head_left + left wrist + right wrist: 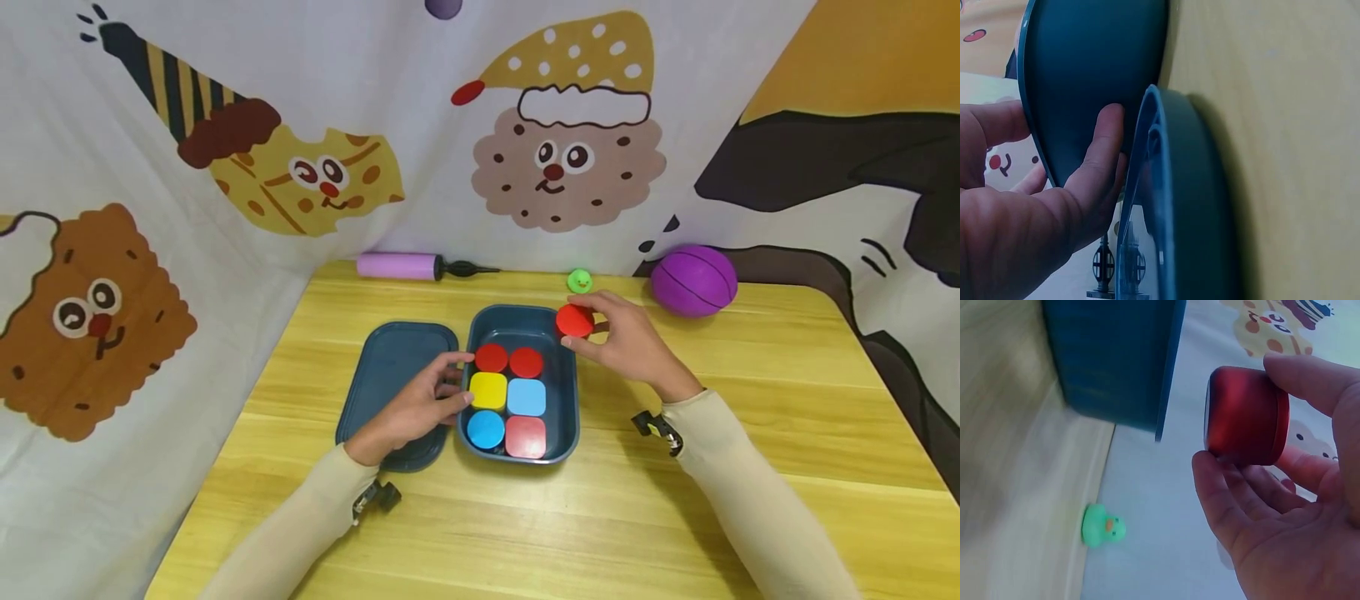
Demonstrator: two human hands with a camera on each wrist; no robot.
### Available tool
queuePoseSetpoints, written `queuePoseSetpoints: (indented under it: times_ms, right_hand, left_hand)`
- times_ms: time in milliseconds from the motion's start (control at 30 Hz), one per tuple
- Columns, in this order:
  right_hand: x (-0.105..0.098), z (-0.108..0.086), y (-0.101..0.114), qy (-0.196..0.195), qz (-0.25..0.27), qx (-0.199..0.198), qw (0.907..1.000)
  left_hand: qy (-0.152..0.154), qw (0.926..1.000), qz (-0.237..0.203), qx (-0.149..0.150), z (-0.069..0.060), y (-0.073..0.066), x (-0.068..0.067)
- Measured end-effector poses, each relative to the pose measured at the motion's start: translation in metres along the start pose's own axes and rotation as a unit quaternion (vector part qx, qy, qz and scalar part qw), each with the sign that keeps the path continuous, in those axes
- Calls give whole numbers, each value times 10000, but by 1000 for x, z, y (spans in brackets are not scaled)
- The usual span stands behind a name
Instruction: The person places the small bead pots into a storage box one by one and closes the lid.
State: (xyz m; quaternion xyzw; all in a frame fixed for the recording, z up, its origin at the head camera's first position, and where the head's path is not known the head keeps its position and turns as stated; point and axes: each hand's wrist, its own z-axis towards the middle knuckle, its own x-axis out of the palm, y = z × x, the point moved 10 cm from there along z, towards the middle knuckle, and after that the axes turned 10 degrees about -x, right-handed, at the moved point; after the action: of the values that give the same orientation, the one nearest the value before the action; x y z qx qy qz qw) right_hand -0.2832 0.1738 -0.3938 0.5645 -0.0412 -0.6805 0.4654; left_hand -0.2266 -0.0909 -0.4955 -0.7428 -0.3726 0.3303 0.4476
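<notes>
My right hand (pixel 626 337) holds a small round red tin (pixel 1244 415) between thumb and fingers, above the far right corner of a dark blue rectangular box (pixel 561 417). Inside the box are two red round tins (pixel 492 358), a yellow square one (pixel 488 391), a light blue square one (pixel 527 397), a blue round one (pixel 486 429) and a pinkish-red square one (pixel 526 437). My left hand (pixel 412 408) grips the box's left wall, with fingertips at the rim and a finger against the outside in the left wrist view. Beneath that hand lies the dark blue lid (pixel 386 367).
Along the table's back edge lie a purple pump (pixel 399 267) with a black nozzle and a small green duck (pixel 579 282). A purple ball (pixel 694 281) sits at the back right. A printed cloth (pixel 420 100) hangs behind the wooden table (pixel 480 533).
</notes>
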Motion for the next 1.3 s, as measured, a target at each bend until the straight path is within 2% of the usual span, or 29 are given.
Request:
queuePoseSetpoints:
  times_ms: [233, 533, 867, 1300]
  right_hand:
    - [11, 21, 7, -119, 5, -147, 9998]
    - [43, 43, 10, 260, 159, -181, 9994]
    - [73, 46, 5, 536, 63, -159, 9984]
    - [90, 52, 9, 861, -486, -138, 9950]
  left_hand:
    - [29, 10000, 5, -19, -1, -1, 1]
    - [22, 10000, -13, -34, -1, -2, 0]
    - [27, 9999, 29, -92, 0, -2, 0]
    - [52, 10000, 18, -61, 2, 0, -1]
